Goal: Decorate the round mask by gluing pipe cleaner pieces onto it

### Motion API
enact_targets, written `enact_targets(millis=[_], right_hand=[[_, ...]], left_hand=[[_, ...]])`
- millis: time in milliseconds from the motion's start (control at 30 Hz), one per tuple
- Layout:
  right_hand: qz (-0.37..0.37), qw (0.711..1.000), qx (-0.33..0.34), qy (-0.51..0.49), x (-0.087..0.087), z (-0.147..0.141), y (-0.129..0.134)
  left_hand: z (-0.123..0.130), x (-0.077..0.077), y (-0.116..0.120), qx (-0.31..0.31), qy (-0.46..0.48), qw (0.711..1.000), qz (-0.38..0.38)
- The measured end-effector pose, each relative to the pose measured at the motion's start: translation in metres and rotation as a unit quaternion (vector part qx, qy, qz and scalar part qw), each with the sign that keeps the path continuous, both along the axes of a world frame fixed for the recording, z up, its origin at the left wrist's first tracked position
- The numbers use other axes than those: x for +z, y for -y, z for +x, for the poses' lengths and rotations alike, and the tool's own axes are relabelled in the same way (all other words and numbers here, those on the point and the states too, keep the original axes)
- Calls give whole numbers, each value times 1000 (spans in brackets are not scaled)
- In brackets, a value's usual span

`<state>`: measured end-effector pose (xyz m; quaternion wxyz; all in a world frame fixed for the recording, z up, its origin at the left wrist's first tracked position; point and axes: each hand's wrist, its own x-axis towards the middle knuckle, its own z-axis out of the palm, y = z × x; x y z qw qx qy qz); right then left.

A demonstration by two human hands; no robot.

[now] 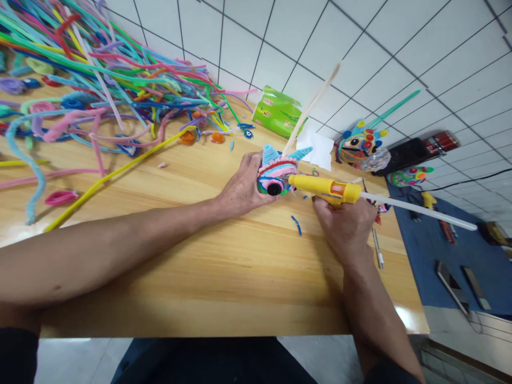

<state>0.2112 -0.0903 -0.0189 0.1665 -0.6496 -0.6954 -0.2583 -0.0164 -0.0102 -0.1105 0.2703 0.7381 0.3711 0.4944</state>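
My left hand (246, 186) is closed around the side of a colourful pipe-cleaner animal head (276, 169). The head has light-blue pointed ears, pink and white bands and a round black eye; a long pale stick (312, 109) rises behind it. In my right hand (348, 221) is a yellow hot glue gun (324, 186), gripped by its handle. Its nozzle points left and meets the head beside the eye; whether it touches I cannot tell. A long translucent glue stick (420, 209) juts from the gun's back end. Below lies a short blue pipe-cleaner scrap (296, 225).
A large heap of pipe cleaners (132, 74) covers the table's left side. Against the tiled wall stand a green tissue pack (278, 112) and a second decorated head (360, 144). A pen (377, 248) lies right of my right hand. Phones (453, 287) rest on a blue mat (424, 250).
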Motion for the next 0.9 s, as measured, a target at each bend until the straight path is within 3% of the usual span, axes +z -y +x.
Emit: enact_targets(millis=[900], right_hand=[[22, 998, -9, -52, -2, 9, -5]], left_hand=[[1, 1, 1, 7, 11, 1000, -13]])
